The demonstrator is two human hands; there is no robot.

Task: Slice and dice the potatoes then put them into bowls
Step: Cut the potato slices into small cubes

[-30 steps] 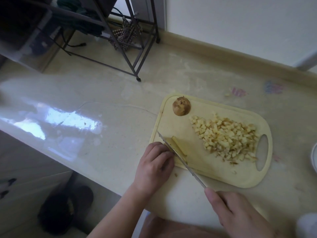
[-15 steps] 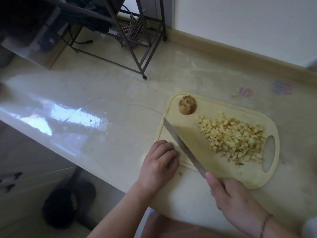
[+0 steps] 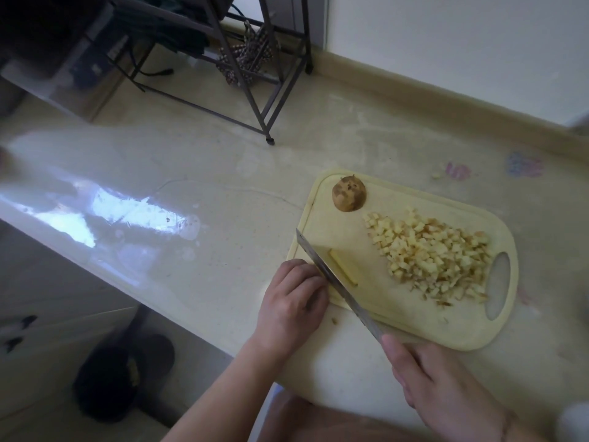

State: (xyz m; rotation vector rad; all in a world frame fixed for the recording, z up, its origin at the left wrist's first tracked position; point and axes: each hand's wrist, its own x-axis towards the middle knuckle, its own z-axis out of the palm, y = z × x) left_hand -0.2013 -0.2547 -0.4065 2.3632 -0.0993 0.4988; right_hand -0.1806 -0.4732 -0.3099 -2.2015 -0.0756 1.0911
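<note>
Down at the near left corner of the pale yellow cutting board [image 3: 322,215], my left hand [image 3: 291,301] sits with its fingers curled over a piece of potato that is almost wholly hidden beneath them; the fingertips touch the flat of the knife [image 3: 338,283]. My right hand [image 3: 439,381] grips the knife's handle at the board's near edge, fingers wrapped round it, the index finger laid forward toward the blade. The blade runs slantwise from that hand to the board's left edge, its tip just past the rim. Just to the right of the blade lies a single potato stick [image 3: 343,268], flat on the board and roughly parallel to the knife. Farther right, a heap of diced potato [image 3: 428,255] spreads across the board up to the handle hole at its right end. An unpeeled potato end [image 3: 349,197] stands near the far left corner, apart from the heap. One small scrap [image 3: 334,321] lies on the glossy countertop [image 3: 197,250] just off the board, beside my left hand. Beyond the counter stands a dark metal rack [image 3: 255,90] against the wall.
</note>
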